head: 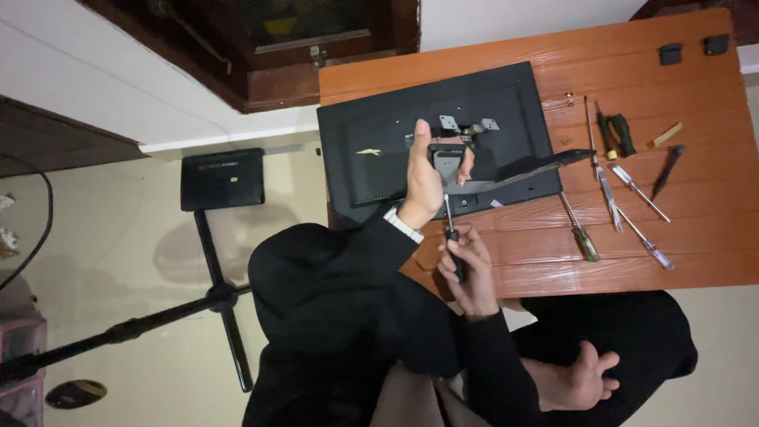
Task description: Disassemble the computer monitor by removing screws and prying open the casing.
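Monitor (pixel 395 158) lies face-down on the orange wooden table (pixel 696 253), centre-top of frame, back panel up. Small black stand bracket (pixel 447 158) sits at mid-back of it, w/ a metal hinge piece (pixel 470 125) just above.

Left hand (pixel 427 178) is clamped around the bracket, thumb up, steadying it. Right hand (pixel 466 269), lower centre, grips a black-handled screwdriver (pixel 451 229); shaft points up toward the bracket's lower edge, tip right at it, though can't tell if it's seated in a screw.

Progress, as a judgement: early-to-mid. Monitor is laid flat and tools are spread out at right of frame: more screwdrivers (pixel 581 233), a knife-like tool (pixel 609 198), green-handled pliers (pixel 617 134). Bracket looks not yet off the panel. A long dark strip (pixel 530 170) lies across the lower edge of the monitor, maybe a trim piece, unclear. No loose screws visible beside the bracket. Back cover appears still on, so most opening-up seems left.

A tripod (pixel 213 292) stands on the floor at left.
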